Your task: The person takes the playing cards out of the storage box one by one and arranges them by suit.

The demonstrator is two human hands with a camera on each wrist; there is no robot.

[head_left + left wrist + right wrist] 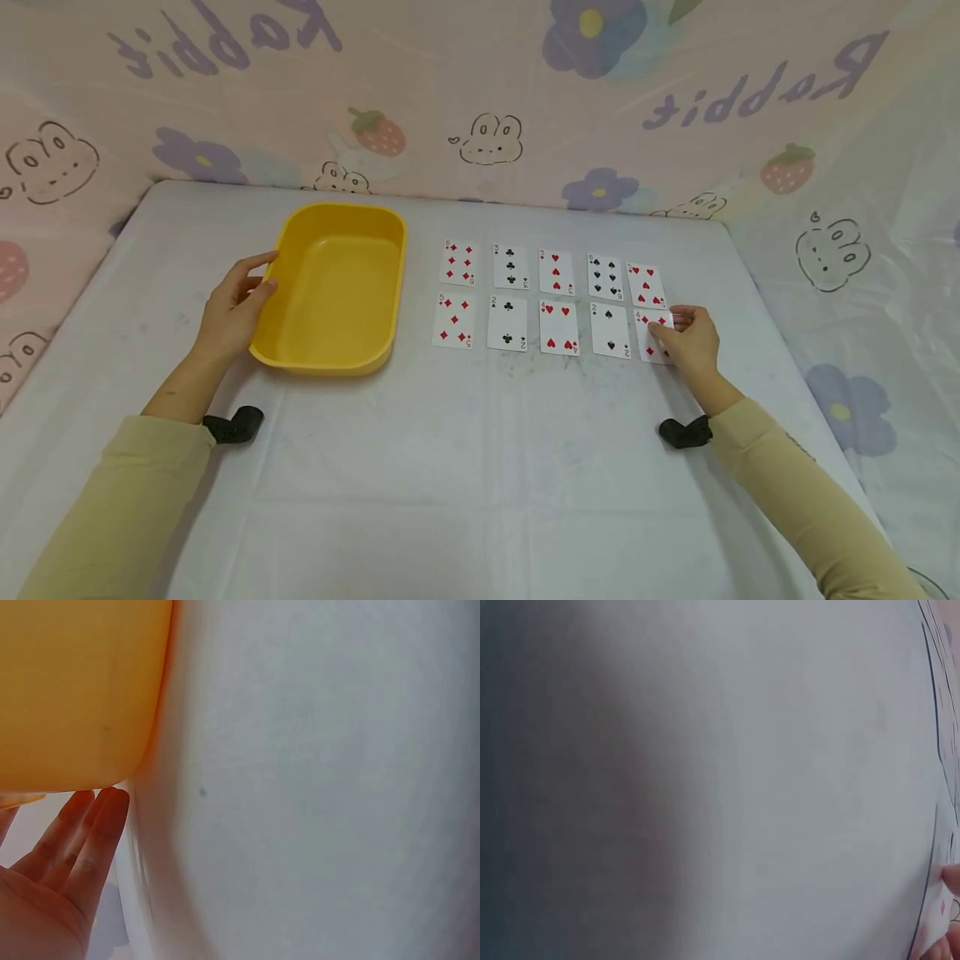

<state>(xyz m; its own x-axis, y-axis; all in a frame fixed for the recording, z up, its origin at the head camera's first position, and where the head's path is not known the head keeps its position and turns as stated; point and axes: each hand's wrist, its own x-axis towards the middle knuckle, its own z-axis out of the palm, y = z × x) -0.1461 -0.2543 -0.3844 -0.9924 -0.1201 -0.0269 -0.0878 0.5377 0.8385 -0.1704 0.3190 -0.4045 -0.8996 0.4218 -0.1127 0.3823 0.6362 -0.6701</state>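
My left hand (232, 312) is at the left side of a yellow plastic tub (395, 287), its thumb and fingertips at the rim. In the left wrist view its fingers (94, 859) reach out fairly straight against the tub's outer wall (75, 690). At the right end of the near row of cards, my right hand (692, 343) pinches a four of diamonds playing card (651, 340) by its right edge, thumb on the face. Just behind that card lies a five of hearts (647, 287), slightly tilted. The right wrist view catches only fingertips (952, 879) and card edges.
Several face-up playing cards form two rows right of the tub, among them a six of diamonds (459, 262), two of clubs (507, 323) and two of spades (611, 330). A white cloth (450, 467) covers the table. Behind hangs a printed curtain (435, 83).
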